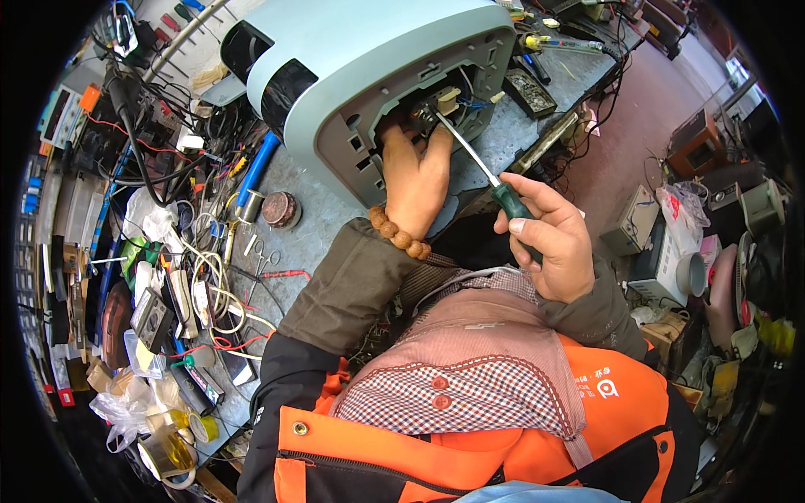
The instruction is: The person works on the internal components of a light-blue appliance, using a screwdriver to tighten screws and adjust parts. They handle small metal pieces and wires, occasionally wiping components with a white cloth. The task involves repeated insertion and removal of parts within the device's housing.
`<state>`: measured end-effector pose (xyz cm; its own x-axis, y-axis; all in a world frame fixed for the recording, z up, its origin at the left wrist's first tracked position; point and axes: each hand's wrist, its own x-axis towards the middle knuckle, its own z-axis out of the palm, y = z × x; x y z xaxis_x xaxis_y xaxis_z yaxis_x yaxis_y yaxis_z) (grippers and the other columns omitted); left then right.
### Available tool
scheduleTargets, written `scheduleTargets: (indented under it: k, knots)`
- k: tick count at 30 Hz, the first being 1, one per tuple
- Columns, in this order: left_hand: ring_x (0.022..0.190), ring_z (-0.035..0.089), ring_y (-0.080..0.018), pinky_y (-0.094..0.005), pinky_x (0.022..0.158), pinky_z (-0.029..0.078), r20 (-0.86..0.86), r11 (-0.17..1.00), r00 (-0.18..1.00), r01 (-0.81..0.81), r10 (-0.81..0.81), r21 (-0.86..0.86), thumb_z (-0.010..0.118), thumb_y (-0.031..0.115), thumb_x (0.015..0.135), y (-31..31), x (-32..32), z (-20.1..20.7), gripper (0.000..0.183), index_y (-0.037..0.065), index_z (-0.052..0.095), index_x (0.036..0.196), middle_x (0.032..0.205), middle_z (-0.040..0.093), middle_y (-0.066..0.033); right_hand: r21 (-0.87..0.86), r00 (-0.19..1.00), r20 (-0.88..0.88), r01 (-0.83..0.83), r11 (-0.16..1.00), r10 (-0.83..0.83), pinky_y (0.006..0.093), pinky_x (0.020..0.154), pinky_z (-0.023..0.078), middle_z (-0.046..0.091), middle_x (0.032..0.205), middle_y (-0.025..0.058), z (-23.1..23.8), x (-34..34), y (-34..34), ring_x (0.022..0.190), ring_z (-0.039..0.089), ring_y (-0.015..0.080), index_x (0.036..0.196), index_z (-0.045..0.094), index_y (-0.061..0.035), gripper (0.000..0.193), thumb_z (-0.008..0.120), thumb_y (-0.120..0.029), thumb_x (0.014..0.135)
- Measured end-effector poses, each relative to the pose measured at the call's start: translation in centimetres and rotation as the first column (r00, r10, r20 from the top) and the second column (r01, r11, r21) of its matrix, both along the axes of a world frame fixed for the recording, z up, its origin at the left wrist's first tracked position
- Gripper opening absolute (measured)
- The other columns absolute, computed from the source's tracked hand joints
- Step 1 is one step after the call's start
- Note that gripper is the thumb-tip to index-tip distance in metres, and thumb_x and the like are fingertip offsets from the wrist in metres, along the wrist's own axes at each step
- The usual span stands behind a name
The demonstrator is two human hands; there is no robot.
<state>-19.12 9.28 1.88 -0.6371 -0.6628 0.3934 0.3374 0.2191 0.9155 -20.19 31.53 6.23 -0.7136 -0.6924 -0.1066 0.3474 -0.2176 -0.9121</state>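
My right hand [549,239] is closed around the green handle of a screwdriver [474,152], its shaft slanting up and left. The tip meets a small dark metal part [425,115] in the opening of a pale blue-grey appliance housing [335,126]. My left hand [415,176], a brown bead bracelet at its wrist, reaches into that opening, thumb and fingers closed about the part there. Its fingertips are hidden inside, so what they grip is not clear. Wires with a pale connector [449,101] hang beside the part.
The housing rests on a grey workbench [314,197]. A round reddish tin [281,210], a blue tube [258,172], scissors [267,258] and tangled cables [210,268] lie to the left. A black metal box [528,92] stands right of the housing. Boxes and bags [679,218] crowd the floor at right.
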Motion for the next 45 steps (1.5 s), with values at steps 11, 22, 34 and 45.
scheduleTargets:
  k: [11,22,34,45]
  knots:
    - [0.117,0.068,-0.0229,-0.0359,0.101,0.054,0.075,0.998,0.997,-0.003,0.007,-0.055,0.069,0.015,0.104,-0.6,-0.1,-0.5,0.043,-0.008,0.054,0.137,0.132,0.068,-0.0173,-0.041,0.988,0.157,-0.011,0.999,0.017,0.0217,0.05,0.041,0.071,0.105,0.0165,0.4,-0.4,0.0,0.06,0.054,0.0091,0.153,0.058,0.0038,0.056,0.06,0.001,0.097]
    - [0.117,0.071,-0.0278,-0.0384,0.1,0.06,0.164,0.984,0.984,-0.044,0.073,-0.174,0.073,0.002,0.094,-0.7,-0.4,-1.1,0.047,-0.01,0.044,0.13,0.131,0.067,-0.024,0.158,0.937,-0.348,0.025,0.987,0.032,0.0291,0.055,0.049,0.068,0.098,0.0073,2.8,0.2,-1.0,0.07,0.061,0.0109,0.151,0.061,0.0027,0.05,0.061,0.003,0.101]
    - [0.111,0.072,-0.0257,-0.0342,0.093,0.059,0.114,0.987,0.992,-0.032,0.051,-0.159,0.072,0.006,0.096,-1.2,-0.7,-1.5,0.046,-0.011,0.046,0.131,0.126,0.07,-0.0219,0.27,0.477,-0.874,0.311,0.911,0.096,0.0376,0.061,0.053,0.067,0.097,0.0081,2.4,1.0,-1.7,0.07,0.065,0.0202,0.148,0.064,-0.001,0.053,0.066,0.001,0.096]
    - [0.119,0.066,-0.0552,-0.0559,0.102,0.052,0.182,0.973,0.977,-0.072,0.113,-0.221,0.067,0.011,0.094,-0.4,0.0,-0.5,0.054,-0.01,0.048,0.14,0.129,0.068,-0.0362,0.25,0.976,-0.217,0.023,0.968,0.033,0.026,0.058,0.05,0.076,0.103,0.0129,4.0,-0.8,-1.0,0.064,0.064,0.014,0.142,0.066,0.0078,0.042,0.066,0.0,0.1]
